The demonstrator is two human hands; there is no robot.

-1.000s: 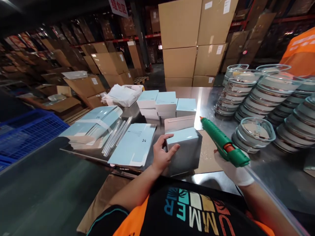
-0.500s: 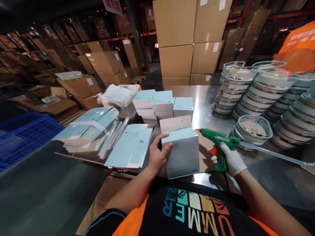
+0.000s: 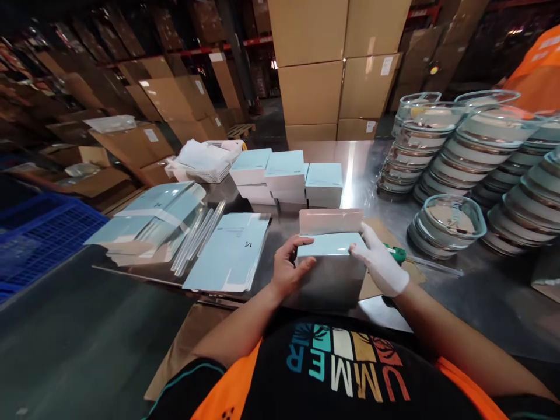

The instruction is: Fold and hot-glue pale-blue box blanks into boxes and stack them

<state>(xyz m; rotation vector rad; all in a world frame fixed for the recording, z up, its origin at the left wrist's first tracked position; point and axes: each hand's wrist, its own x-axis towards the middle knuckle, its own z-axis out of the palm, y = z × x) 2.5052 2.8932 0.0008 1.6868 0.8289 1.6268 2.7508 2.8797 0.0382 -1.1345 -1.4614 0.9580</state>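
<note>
A pale blue and white cardboard box (image 3: 331, 279) stands upright at the table's front, its far flap (image 3: 331, 221) raised. My bare left hand (image 3: 291, 269) grips the box's left side, fingers over the top edge and thumb on the near face. On the right side, my right hand (image 3: 381, 261), in a white glove, holds the top right corner between thumb and fingers. The green hot glue gun (image 3: 397, 253) lies just beyond my right hand, mostly hidden by it, with a clear glue stick (image 3: 433, 266) poking out behind. Under them is a brown cardboard sheet (image 3: 380, 228).
Flat blue box blanks (image 3: 227, 252) and clear glue sticks (image 3: 199, 236) lie to the left, beside a strapped bundle (image 3: 151, 213). Finished-looking boxes (image 3: 284, 169) and a white basket (image 3: 207, 160) stand behind. Stacked glass containers (image 3: 448, 224) fill the right. A person's orange sleeve (image 3: 536, 70) shows far right.
My right hand has let go of the glue gun, now lying on the table, and has moved left onto the box. My left hand still holds the box, which has turned slightly.
</note>
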